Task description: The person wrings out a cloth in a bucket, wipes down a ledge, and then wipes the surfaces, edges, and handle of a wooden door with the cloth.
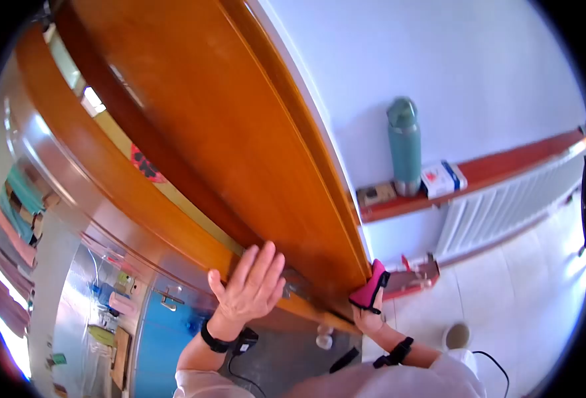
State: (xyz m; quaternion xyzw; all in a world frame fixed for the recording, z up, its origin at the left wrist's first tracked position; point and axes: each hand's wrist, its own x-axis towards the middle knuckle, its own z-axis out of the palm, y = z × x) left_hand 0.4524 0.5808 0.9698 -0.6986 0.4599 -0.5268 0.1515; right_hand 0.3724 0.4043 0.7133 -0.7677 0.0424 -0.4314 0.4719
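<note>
My left hand [250, 285] has its fingers spread, palm toward the orange-brown wooden door [220, 119], close to the door's edge by a metal fitting [296, 285]. Whether the palm touches the wood is hidden. My right hand [370, 318] is by the lower right corner of the door, closed on a pink item with black edging [370, 288]. What exactly this item is I cannot make out. Black bands circle both wrists.
Right of the door, a red-brown ledge [518, 159] holds a green bottle [407, 152], a small brown box [376, 194] and a white-and-blue box [443, 178]. A white radiator [505, 205] stands below. At left are a blue door [163, 345] and hanging clothes [17, 219].
</note>
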